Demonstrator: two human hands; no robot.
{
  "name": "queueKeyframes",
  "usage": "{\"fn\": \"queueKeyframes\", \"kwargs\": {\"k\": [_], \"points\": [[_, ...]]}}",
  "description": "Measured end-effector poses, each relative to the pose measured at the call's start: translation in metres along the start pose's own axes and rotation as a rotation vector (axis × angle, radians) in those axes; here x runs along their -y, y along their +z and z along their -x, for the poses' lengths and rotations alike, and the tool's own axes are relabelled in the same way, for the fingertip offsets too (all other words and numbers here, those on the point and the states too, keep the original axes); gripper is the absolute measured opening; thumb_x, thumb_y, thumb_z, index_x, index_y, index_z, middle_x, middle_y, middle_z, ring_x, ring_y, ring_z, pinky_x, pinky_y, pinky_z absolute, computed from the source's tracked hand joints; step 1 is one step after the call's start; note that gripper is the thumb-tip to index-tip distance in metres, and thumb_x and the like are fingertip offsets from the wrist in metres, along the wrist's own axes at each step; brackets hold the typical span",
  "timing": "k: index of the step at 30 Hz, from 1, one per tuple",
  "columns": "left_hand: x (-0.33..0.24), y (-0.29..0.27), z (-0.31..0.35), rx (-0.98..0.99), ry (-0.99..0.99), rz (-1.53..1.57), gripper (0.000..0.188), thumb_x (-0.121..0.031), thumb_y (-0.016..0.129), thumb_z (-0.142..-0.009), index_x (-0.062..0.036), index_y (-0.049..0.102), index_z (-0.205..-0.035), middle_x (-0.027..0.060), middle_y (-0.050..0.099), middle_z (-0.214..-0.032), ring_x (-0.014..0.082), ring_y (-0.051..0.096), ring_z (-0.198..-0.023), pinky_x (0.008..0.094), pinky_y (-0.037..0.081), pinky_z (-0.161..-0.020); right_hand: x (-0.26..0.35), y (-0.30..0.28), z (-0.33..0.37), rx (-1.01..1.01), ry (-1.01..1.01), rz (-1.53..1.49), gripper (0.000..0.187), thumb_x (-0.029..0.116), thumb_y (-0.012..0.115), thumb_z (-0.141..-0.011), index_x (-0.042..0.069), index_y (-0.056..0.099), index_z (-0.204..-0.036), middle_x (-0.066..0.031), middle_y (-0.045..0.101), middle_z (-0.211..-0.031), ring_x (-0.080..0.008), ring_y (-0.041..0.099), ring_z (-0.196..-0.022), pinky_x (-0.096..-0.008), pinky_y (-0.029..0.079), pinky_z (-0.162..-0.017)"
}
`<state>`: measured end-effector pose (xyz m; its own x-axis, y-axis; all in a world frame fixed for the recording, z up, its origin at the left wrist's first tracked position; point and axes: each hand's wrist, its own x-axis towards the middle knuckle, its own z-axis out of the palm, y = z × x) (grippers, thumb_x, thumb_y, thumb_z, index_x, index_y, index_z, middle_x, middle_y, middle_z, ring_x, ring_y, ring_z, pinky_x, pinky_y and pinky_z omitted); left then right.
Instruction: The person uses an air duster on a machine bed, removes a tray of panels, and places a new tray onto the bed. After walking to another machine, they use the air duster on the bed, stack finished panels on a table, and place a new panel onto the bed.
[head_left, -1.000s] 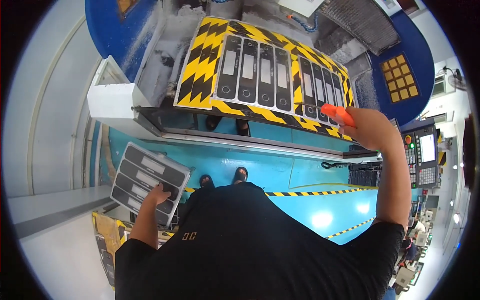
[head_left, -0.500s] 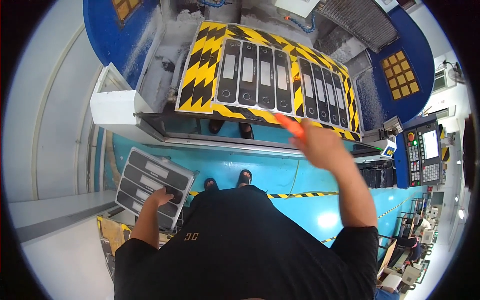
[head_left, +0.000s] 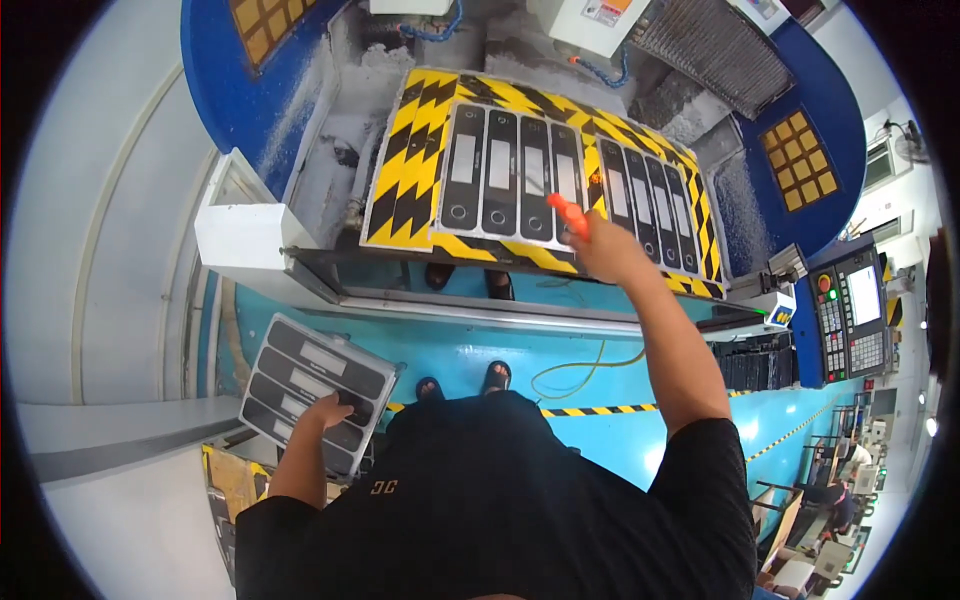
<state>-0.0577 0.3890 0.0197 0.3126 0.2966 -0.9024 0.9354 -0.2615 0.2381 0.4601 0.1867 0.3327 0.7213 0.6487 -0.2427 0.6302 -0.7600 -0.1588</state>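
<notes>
Board (head_left: 405, 180) bears eight panels (head_left: 533, 155); left hand (head_left: 324, 412) grips one four-panel sheet (head_left: 303, 380), right hand (head_left: 608, 248) one orange tool (head_left: 568, 213).

The right-hand grip (head_left: 604, 248) is closed around an orange-handled tool (head_left: 568, 215), its blurred, thin tip over the left group of black strips (head_left: 500, 208); contact cannot be told. Two groups of four strips lie side by side on a yellow-and-black striped board (head_left: 398, 205). The left-hand grip (head_left: 326, 411) lies over a tilted sheet (head_left: 308, 352) bearing more black strips. A control panel (head_left: 848, 312) stands at right.
</notes>
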Motion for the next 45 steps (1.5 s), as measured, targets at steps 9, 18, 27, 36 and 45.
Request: {"fn": "queueKeyframes", "kwargs": {"k": [9, 18, 27, 36, 45], "points": [[0.021, 0.017, -0.014, -0.103, 0.069, 0.028, 0.09, -0.047, 0.068, -0.084, 0.013, 0.037, -0.143, 0.033, 0.048, -0.141, 0.0409, 0.048, -0.133, 0.0412, 0.041, -0.107, 0.05, 0.006, -0.046, -0.01, -0.07, 0.001, 0.049, 0.044, 0.06, -0.094, 0.0, 0.054, -0.117, -0.0278, 0.067, -0.108, -0.0429, 0.066, -0.103, -0.05, 0.05, -0.089], [-0.008, 0.008, 0.028, -0.099, 0.121, 0.122, 0.07, -0.042, 0.07, -0.084, 0.0067, 0.053, -0.131, 0.03, 0.06, -0.127, 0.0419, 0.056, -0.123, 0.0436, 0.046, -0.101, -0.039, 0.004, -0.031, -0.031, 0.147, 0.019, 0.046, 0.042, 0.06, -0.094, 0.003, 0.054, -0.117, -0.0255, 0.067, -0.113, -0.0411, 0.064, -0.109, -0.0481, 0.05, -0.092], [0.029, 0.026, -0.009, -0.257, 0.063, 0.0, 0.065, -0.04, 0.069, -0.085, 0.0066, 0.054, -0.128, 0.0306, 0.06, -0.127, 0.0425, 0.056, -0.122, 0.046, 0.045, -0.101, 0.035, 0.001, 0.018, 0.025, -0.135, 0.14, 0.038, 0.034, 0.061, -0.094, 0.002, 0.054, -0.112, -0.0234, 0.071, -0.096, -0.0425, 0.068, -0.094, -0.0514, 0.053, -0.083], [0.006, 0.012, 0.005, -0.103, 0.019, -0.064, 0.079, -0.045, 0.065, -0.09, 0.0047, 0.038, -0.145, 0.0301, 0.051, -0.14, 0.0442, 0.054, -0.125, 0.0466, 0.045, -0.101, 0.086, -0.007, -0.016, 0.022, -0.244, 0.132, 0.038, 0.037, 0.06, -0.095, 0.004, 0.055, -0.112, -0.021, 0.071, -0.103, -0.0399, 0.068, -0.099, -0.0478, 0.053, -0.085], [0.015, 0.025, -0.003, -0.21, 0.073, 0.04, 0.067, -0.041, 0.068, -0.086, 0.0028, 0.05, -0.134, 0.0294, 0.061, -0.126, 0.0429, 0.058, -0.121, 0.0464, 0.047, -0.098, 0.067, 0.012, -0.102, -0.093, -0.145, -0.07, 0.049, 0.041, 0.063, -0.092, 0.0, 0.056, -0.118, -0.0265, 0.068, -0.107, -0.0435, 0.065, -0.102, -0.0485, 0.051, -0.087]]}}
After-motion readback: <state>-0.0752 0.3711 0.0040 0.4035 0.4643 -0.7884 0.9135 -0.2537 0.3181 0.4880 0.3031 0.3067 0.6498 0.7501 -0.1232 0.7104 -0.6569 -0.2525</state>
